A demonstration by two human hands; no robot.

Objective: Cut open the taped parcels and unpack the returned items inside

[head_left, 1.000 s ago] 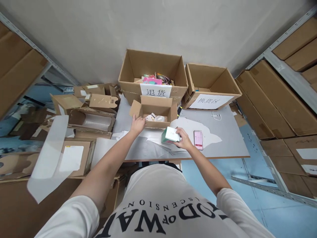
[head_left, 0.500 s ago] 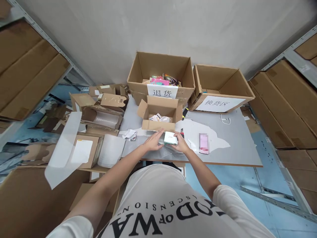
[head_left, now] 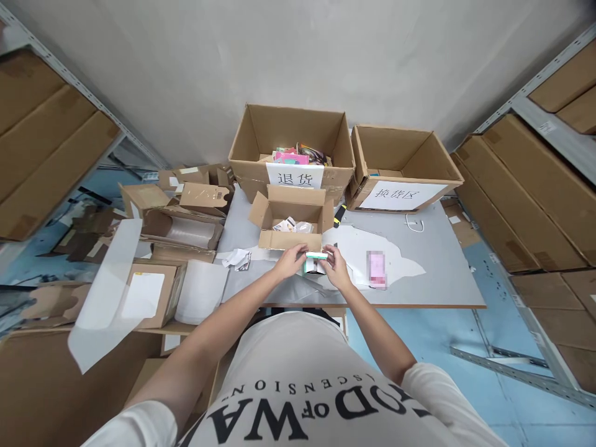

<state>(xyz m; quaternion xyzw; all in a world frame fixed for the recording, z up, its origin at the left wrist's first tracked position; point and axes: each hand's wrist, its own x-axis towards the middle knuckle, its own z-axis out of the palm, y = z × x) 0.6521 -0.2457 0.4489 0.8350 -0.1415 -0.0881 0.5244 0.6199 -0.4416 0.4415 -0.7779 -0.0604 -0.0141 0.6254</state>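
Both hands hold a small white and green box (head_left: 315,260) just above the grey table (head_left: 437,273), near its front edge. My left hand (head_left: 289,259) grips the box's left side and my right hand (head_left: 336,267) grips its right side. Directly behind the box stands a small open cardboard carton (head_left: 291,217) with packets inside. A phone (head_left: 376,269) lies on white paper to the right of my right hand.
Two large open cartons with paper labels stand at the table's back: one (head_left: 293,149) holding colourful items, one (head_left: 400,167) to its right. Flattened boxes and plastic sheets (head_left: 177,230) pile up on the left. Shelves of cartons (head_left: 535,205) line both sides.
My left hand left the small carton's edge and came to the white and green box. The box now stands on edge between both hands instead of lying flat under the right hand.
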